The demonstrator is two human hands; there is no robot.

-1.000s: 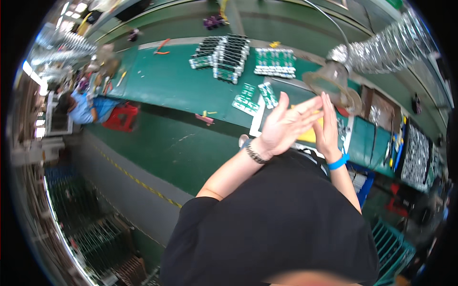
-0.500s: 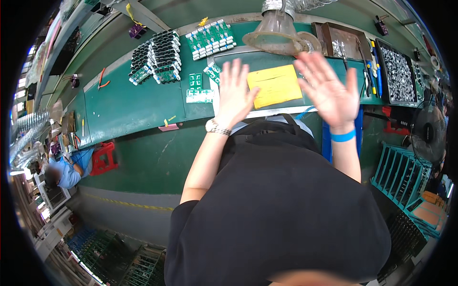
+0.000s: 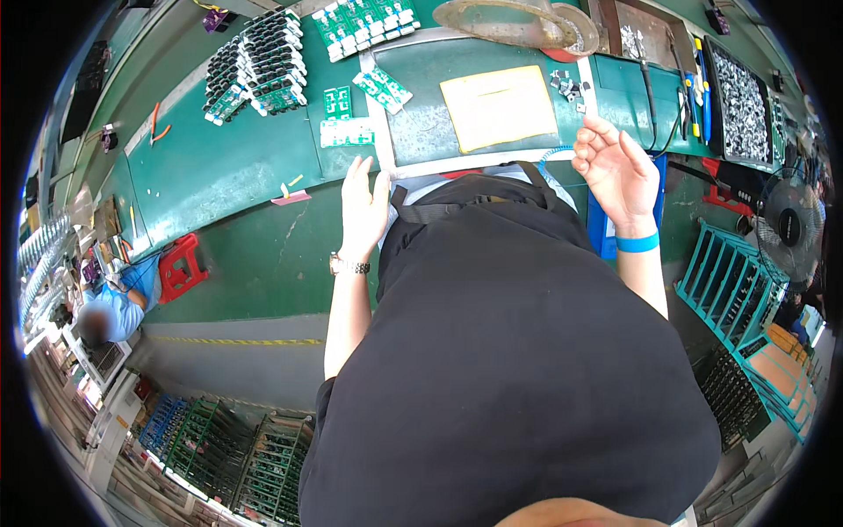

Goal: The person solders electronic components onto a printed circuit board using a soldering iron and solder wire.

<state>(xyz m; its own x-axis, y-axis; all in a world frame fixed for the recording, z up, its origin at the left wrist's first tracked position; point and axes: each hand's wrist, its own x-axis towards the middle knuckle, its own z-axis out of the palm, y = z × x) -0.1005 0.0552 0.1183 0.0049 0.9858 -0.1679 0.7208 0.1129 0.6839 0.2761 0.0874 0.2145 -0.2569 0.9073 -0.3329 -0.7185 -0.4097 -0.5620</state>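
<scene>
My left hand (image 3: 363, 211) hangs just off the front edge of the green bench, fingers stretched and nothing in them. A wristwatch (image 3: 349, 264) is on that wrist. To the right, my right hand (image 3: 620, 174) is palm up with loosely bent, parted fingers, also holding nothing; a blue band (image 3: 637, 242) circles its wrist. Between them, farther in, lies a yellow sheet (image 3: 499, 110), washed out by glare. Small dark parts (image 3: 569, 86) lie at its right. Green circuit boards (image 3: 382, 90) are beyond my left hand, with a white-topped board (image 3: 347, 133) nearest it.
Stacked boards with black parts (image 3: 256, 66) and boards with white parts (image 3: 366, 25) stand at the back. A fume hood (image 3: 500, 28) overhangs the bench. At right are a black tray of small parts (image 3: 739, 105) and a fan (image 3: 788, 227). Another person (image 3: 123, 307) sits far left.
Both hands have drawn back from over the bench. The left moved left and toward me; the right's fingers have curled somewhat. The view has shifted, uncovering the small dark parts.
</scene>
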